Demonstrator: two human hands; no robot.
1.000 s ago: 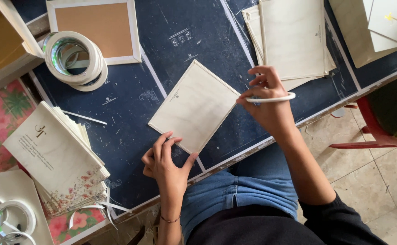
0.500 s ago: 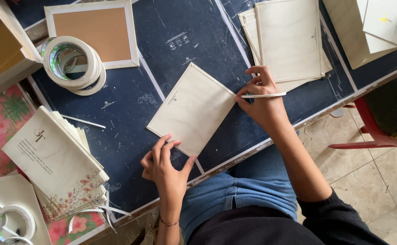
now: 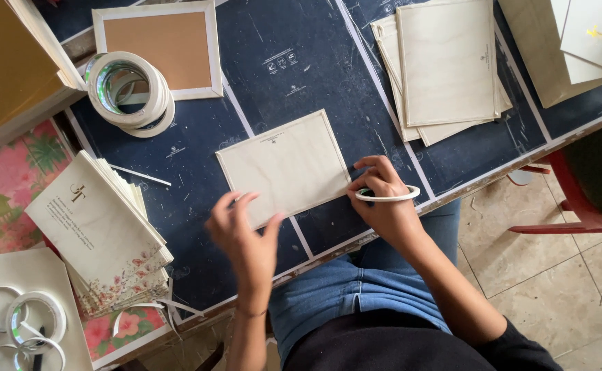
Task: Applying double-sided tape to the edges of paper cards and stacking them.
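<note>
A cream card point(image 3: 283, 165) lies flat on the dark blue cutting mat point(image 3: 294, 69) in front of me. My left hand point(image 3: 246, 237), blurred and with fingers spread, hovers at the card's near left corner and holds nothing. My right hand point(image 3: 382, 199) rests at the card's right edge, fingertips touching it. A thin white tape ring point(image 3: 387, 196) is looped around that hand's fingers.
Rolls of white tape point(image 3: 129, 93) stand at the upper left beside a brown framed board point(image 3: 167, 48). A stack of printed floral cards point(image 3: 105, 230) lies at the left, more tape rings point(image 3: 22, 319) below it. Cream cards point(image 3: 445, 65) are piled at the upper right. A red chair point(image 3: 576, 206) stands right.
The card has turned from a tilted position to lie nearly square to the table edge. My left hand has moved right toward the card. My right hand stays at its right edge.
</note>
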